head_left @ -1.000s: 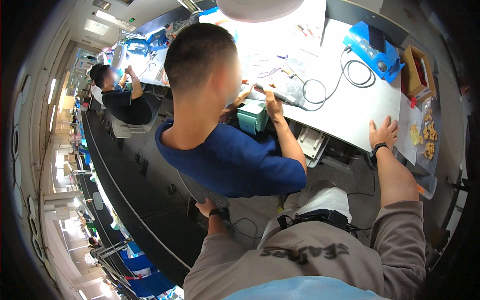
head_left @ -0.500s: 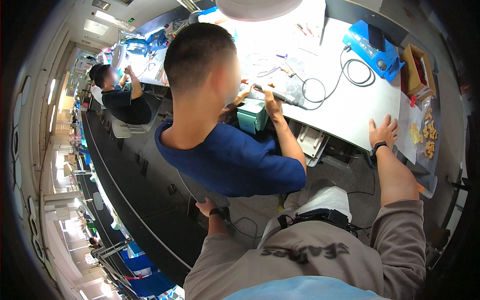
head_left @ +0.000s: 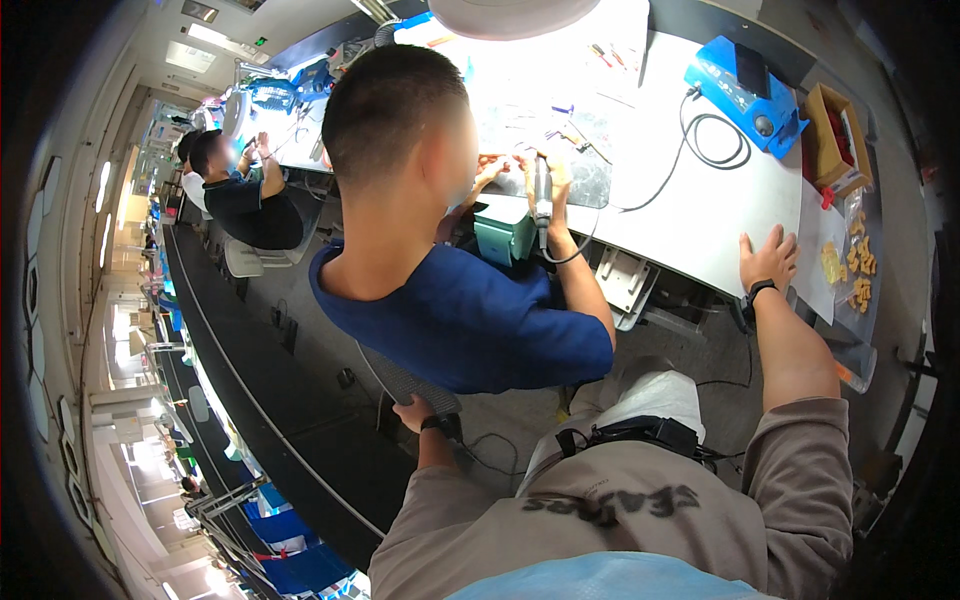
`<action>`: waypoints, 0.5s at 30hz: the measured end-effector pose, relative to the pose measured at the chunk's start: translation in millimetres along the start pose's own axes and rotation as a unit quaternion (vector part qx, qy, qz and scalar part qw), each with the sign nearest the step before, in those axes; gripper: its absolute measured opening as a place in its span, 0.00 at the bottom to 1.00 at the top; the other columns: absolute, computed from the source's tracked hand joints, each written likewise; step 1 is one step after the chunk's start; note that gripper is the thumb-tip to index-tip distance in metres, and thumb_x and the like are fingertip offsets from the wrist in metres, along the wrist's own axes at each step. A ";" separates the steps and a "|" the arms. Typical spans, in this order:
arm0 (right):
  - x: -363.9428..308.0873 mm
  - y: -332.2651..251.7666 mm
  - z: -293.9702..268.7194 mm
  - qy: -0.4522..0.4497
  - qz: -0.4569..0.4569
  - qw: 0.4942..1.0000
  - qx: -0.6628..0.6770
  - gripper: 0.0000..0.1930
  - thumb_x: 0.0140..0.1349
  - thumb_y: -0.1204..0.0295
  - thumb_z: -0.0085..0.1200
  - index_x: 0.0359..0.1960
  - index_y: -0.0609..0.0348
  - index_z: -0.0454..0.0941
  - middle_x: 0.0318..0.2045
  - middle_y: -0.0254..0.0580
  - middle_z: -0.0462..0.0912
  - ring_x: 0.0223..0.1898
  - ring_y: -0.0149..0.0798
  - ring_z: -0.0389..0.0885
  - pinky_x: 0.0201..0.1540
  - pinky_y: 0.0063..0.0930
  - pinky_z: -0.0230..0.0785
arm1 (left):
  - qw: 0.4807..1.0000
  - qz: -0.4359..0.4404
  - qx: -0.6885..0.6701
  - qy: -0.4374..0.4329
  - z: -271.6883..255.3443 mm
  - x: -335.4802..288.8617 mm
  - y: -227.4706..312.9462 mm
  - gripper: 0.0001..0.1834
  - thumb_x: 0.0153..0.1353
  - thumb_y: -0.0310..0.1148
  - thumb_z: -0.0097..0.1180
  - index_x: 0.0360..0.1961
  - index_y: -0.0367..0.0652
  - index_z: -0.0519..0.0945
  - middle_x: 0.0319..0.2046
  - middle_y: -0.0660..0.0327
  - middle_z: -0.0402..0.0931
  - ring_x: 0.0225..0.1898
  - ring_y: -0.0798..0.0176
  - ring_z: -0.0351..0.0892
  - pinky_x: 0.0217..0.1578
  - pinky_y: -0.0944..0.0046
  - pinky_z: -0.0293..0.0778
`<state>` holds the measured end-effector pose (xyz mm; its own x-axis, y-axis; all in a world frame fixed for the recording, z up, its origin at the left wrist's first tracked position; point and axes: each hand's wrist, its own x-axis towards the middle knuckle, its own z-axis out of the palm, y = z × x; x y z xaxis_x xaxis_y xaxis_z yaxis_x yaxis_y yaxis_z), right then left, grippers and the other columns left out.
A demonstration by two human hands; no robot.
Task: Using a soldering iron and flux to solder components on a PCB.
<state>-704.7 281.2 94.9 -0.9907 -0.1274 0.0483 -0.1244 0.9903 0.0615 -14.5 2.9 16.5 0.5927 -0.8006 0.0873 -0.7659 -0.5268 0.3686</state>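
My right hand (head_left: 768, 262) lies flat on the white worktable (head_left: 690, 230) near its front edge, with the fingers spread and nothing held. Lower left, my left hand (head_left: 412, 412) grips the edge of a grey mesh chair back (head_left: 385, 372), its fingers partly hidden. In that chair a co-worker in a blue shirt (head_left: 450, 320) bends over the table. A pen-shaped rotary handpiece (head_left: 543, 195) stands nearly upright in the co-worker's right hand (head_left: 562, 185). Their left hand (head_left: 490, 170) is beside it; what it holds is too small to make out.
A blue control box (head_left: 735, 105) with a coiled black cable (head_left: 725, 155) sits at the back right. Beside it are a cardboard box (head_left: 835, 140) and yellowish pieces in a clear bag (head_left: 860, 265). A lamp (head_left: 515, 15) hangs above. Another person (head_left: 250, 200) works farther left.
The co-worker has turned the handpiece from slanting rightward to nearly upright, and its cable now loops below the table edge. The farther person's hands shifted slightly. My hands stay in place.
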 end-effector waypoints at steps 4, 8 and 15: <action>-0.9 -1.4 -2.1 -0.003 -0.001 1.000 0.004 0.44 0.64 0.39 0.53 0.75 0.50 0.55 0.74 0.53 0.54 0.76 0.62 0.51 0.70 0.61 0.54 | 1.000 -0.003 -0.002 0.003 0.1 -1.0 0.6 0.25 0.62 0.43 0.60 0.54 0.37 0.72 0.47 0.38 0.82 0.47 0.35 0.83 0.46 0.41 0.78; -1.7 -2.9 -4.0 -0.005 0.002 1.000 0.002 0.44 0.64 0.39 0.53 0.74 0.51 0.55 0.74 0.54 0.54 0.75 0.62 0.51 0.70 0.61 0.54 | 1.000 -0.007 0.007 -0.007 -0.1 1.5 -1.0 0.27 0.62 0.43 0.60 0.56 0.37 0.71 0.48 0.37 0.81 0.48 0.34 0.82 0.47 0.41 0.78; -1.0 -1.5 -2.2 -0.002 -0.002 1.000 0.005 0.44 0.64 0.40 0.53 0.74 0.51 0.56 0.74 0.54 0.54 0.75 0.63 0.51 0.70 0.61 0.54 | 1.000 -0.010 0.001 -0.004 3.7 3.1 -4.6 0.28 0.61 0.43 0.61 0.57 0.36 0.71 0.49 0.37 0.81 0.50 0.35 0.82 0.49 0.42 0.78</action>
<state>-703.4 279.7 97.0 -0.9903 -0.1318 0.0431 -0.1296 0.9903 0.0508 -10.0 1.8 11.7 0.6062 -0.7920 0.0731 -0.7543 -0.5433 0.3687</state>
